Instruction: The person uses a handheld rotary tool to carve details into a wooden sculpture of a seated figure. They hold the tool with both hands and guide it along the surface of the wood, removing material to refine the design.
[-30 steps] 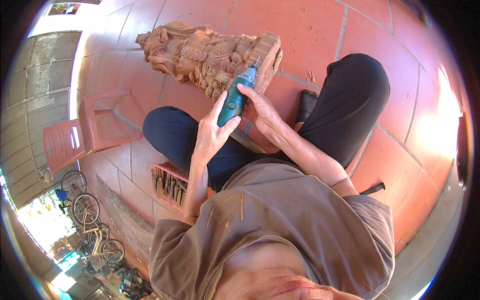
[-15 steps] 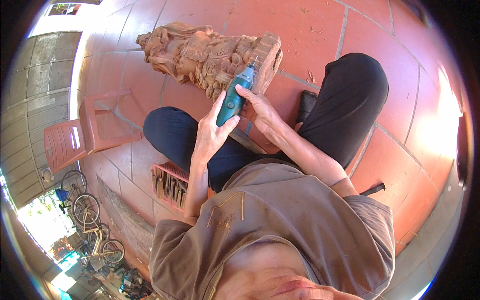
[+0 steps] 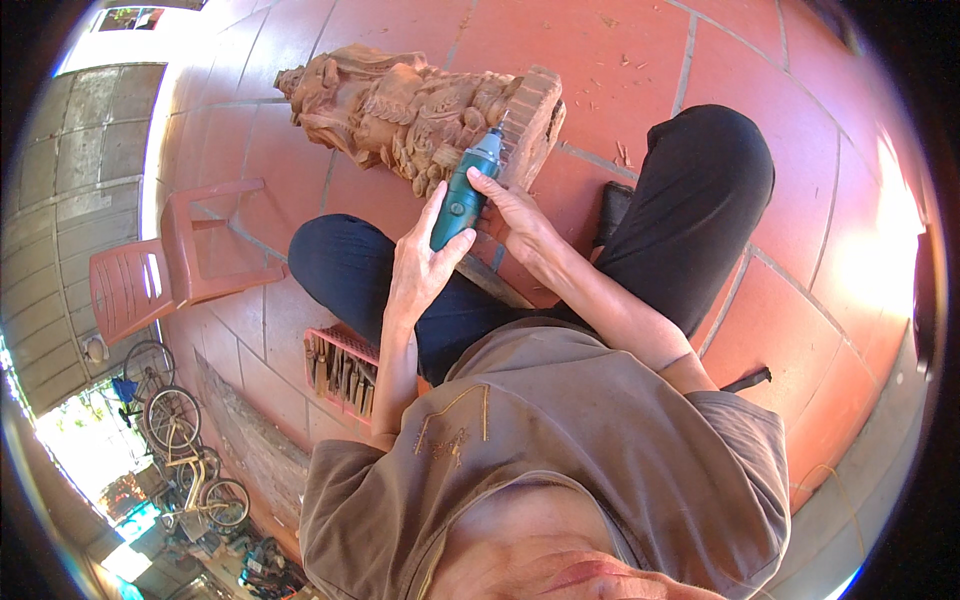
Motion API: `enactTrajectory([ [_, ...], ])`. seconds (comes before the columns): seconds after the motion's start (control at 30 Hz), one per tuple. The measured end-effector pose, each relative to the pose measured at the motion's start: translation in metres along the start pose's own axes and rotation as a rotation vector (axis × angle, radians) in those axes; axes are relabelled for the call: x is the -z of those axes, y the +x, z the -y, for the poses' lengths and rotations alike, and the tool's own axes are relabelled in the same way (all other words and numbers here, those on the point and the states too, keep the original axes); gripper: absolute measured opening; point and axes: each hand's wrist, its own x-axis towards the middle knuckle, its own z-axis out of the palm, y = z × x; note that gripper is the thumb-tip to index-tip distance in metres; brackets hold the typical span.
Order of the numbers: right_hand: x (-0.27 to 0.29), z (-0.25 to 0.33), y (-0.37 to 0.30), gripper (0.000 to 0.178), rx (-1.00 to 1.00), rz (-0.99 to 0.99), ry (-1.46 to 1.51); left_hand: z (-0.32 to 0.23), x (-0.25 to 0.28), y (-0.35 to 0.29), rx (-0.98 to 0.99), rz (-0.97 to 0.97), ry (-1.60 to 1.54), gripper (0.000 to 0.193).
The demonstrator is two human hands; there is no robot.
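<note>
Shift: compared with a second ago, the green rotary tool (image 3: 461, 205) and both hands have slid slightly left, while the carving (image 3: 410, 110) lies practically where it was.
Left hand: this one (image 3: 415, 268) grasps the tool's rear end, thumb across the near side and forefinger along the left flank.
Right hand: this one (image 3: 520, 222) grips the body nearer the nose, thumb laid on top, the other fingers curled underneath and mostly hidden.
Rotary tool: held aloft between the knees, its thin bit (image 3: 503, 120) in line with the carving's base; whether the two touch, I cannot tell.
Carving: reddish-brown wood, lying on the tiled floor (image 3: 800, 140), its squared base edge toward the right, the narrow end toward the floor's left edge.
Handling: the tool looks light and rigid, its smooth casing perhaps a little slippery (a two-handed hold on the thick body seems right, clear of the bit). The carving is likely heavy and stiff, with fragile relief; the solid base looks the better place to grip.
Crate: pink, full of wooden-handled tools (image 3: 345, 378), beside the left forearm.
Shavings: scattered on the floor beyond the base.
</note>
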Motion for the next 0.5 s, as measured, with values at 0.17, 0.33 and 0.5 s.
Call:
enactTrajectory([
  [0.17,-0.002,0.000,0.000,0.050,0.022,-0.018,-0.014,-0.001,-0.001,0.000,0.036,0.003,-0.021,0.068],
  [0.33,0.001,0.001,0.003,0.052,-0.002,0.008,-0.023,-0.002,-0.002,0.000,0.050,-0.007,-0.025,0.068],
  [0.5,0.005,0.000,0.005,0.051,-0.009,0.017,-0.011,-0.002,-0.003,0.001,-0.009,-0.012,0.008,0.068],
])
